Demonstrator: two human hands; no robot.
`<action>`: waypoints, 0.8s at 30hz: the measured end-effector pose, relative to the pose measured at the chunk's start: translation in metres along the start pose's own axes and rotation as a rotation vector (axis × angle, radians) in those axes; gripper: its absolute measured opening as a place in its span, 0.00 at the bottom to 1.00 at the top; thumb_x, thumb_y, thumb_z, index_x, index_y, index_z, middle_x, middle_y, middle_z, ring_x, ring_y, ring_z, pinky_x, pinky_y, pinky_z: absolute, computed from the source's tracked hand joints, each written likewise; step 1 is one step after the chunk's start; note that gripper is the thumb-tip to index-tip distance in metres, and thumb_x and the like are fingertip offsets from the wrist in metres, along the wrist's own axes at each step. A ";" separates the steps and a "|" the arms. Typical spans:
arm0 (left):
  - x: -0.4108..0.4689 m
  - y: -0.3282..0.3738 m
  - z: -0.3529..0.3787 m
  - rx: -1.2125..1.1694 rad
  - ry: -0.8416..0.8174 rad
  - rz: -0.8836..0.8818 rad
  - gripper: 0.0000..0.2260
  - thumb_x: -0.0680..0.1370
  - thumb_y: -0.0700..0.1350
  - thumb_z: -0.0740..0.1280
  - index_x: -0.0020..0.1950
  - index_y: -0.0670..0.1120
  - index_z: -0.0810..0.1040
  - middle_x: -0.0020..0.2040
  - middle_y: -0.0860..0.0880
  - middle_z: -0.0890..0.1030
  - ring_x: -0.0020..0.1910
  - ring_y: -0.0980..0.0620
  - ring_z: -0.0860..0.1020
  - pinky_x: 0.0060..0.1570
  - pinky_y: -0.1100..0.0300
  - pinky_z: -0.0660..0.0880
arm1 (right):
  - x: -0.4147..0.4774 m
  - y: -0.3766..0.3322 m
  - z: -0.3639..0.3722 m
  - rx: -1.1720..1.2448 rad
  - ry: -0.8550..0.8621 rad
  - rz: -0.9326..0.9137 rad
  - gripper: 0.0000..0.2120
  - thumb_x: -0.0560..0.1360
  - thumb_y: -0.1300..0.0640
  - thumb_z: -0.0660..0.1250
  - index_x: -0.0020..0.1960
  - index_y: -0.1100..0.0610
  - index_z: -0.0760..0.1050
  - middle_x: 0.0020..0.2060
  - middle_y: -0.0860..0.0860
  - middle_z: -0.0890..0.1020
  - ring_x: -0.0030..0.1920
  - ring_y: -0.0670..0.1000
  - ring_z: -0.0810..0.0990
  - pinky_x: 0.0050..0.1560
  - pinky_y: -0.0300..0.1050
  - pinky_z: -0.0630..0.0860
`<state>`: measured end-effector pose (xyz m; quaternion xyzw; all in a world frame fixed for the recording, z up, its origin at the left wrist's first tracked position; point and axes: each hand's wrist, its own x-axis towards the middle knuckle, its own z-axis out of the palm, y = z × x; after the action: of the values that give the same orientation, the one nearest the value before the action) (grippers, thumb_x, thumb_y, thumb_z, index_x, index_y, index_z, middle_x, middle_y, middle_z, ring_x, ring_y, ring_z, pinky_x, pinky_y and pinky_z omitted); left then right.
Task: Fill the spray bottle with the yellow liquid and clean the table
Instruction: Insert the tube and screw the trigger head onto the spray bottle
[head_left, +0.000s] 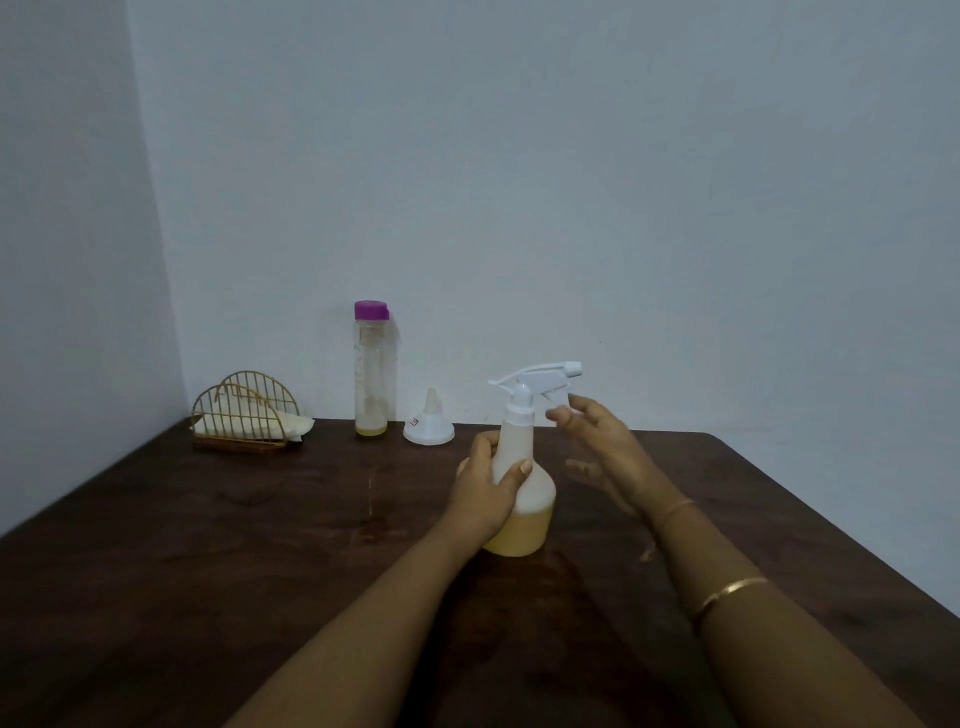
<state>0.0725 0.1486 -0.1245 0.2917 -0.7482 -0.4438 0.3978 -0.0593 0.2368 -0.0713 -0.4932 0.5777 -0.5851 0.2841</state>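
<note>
Risk: spray bottle (535, 493) tipping | your left hand (485, 493) grips it | trigger head (540, 375) just beside your open right hand (602, 447), easily knocked

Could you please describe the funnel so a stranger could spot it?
Follow the far edge of the dark table, by the wall. The funnel sits just right of the tall purple-capped bottle. It alone is low, white, and stands spout up.

Dim, soft, right hand (597, 447) motion-blurred
</note>
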 end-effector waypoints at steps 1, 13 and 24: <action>0.001 0.000 -0.001 -0.009 -0.031 -0.015 0.19 0.77 0.49 0.65 0.66 0.47 0.65 0.64 0.45 0.72 0.62 0.47 0.71 0.63 0.47 0.70 | 0.003 -0.009 -0.004 0.028 -0.013 -0.007 0.31 0.66 0.38 0.68 0.66 0.50 0.71 0.63 0.46 0.76 0.62 0.46 0.73 0.63 0.53 0.72; -0.003 0.003 0.011 0.041 0.144 0.104 0.15 0.77 0.44 0.65 0.62 0.43 0.68 0.57 0.47 0.76 0.53 0.53 0.73 0.46 0.65 0.70 | 0.006 -0.037 0.064 -0.317 0.494 -0.088 0.12 0.78 0.52 0.62 0.56 0.59 0.76 0.45 0.49 0.78 0.46 0.49 0.76 0.40 0.38 0.71; 0.003 -0.002 0.003 -0.042 -0.045 0.052 0.18 0.77 0.47 0.66 0.65 0.47 0.67 0.61 0.47 0.74 0.60 0.49 0.74 0.59 0.51 0.73 | 0.010 -0.035 0.011 0.317 -0.310 0.126 0.19 0.72 0.61 0.67 0.63 0.55 0.73 0.51 0.51 0.81 0.52 0.51 0.79 0.49 0.47 0.79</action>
<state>0.0682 0.1469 -0.1258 0.2536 -0.7548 -0.4553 0.3984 -0.0447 0.2289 -0.0372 -0.4891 0.4576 -0.5671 0.4793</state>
